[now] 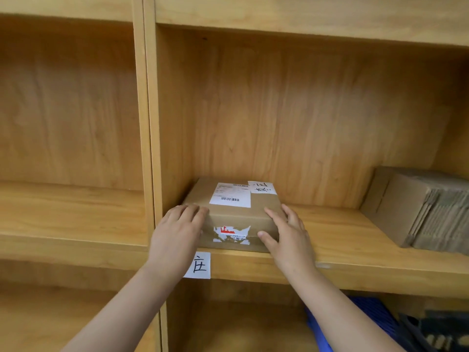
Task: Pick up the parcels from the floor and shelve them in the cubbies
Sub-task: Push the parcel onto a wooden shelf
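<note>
I am looking into a wooden cubby shelf (355,265). My left hand (177,232) is resting on the near left corner of the parcel (236,217), fingers curling over its top edge. The parcel, a brown cardboard box with a white shipping label (231,195), is sitting flat at the left end of the middle cubby, close to the divider, above a handwritten paper tag (199,265). My right hand (286,237) is gripping its near right corner, thumb pressing the front face. Farther right, another cardboard box (416,209) is lying well apart.
</note>
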The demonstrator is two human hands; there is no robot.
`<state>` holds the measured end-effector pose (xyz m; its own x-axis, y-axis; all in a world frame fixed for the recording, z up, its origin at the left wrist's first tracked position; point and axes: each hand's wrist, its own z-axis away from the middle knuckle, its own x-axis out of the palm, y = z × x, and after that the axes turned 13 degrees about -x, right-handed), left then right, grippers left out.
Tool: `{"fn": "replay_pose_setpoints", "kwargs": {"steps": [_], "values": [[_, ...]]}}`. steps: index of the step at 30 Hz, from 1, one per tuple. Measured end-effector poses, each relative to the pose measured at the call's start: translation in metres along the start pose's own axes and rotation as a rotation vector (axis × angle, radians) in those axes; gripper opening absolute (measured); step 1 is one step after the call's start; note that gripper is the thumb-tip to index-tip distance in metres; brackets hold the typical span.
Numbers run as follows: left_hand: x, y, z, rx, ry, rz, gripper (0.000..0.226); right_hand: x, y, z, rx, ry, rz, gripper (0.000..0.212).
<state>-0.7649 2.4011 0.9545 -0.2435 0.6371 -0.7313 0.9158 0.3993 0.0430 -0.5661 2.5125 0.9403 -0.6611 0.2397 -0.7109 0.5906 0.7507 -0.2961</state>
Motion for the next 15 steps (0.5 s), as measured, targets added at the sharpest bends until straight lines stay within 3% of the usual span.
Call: {"fn": "replay_pose_setpoints", "kwargs": {"steps": [11, 15], "values": [[0.010, 0.006, -0.009, -0.083, -0.025, -0.017, 0.053, 0.012, 0.008, -0.011, -0.033, 0.014, 0.023, 0.059], [0.005, 0.008, 0.002, -0.096, 0.005, -0.008, 0.051, 0.010, 0.005, -0.011, -0.103, 0.102, 0.095, 0.064]]}}
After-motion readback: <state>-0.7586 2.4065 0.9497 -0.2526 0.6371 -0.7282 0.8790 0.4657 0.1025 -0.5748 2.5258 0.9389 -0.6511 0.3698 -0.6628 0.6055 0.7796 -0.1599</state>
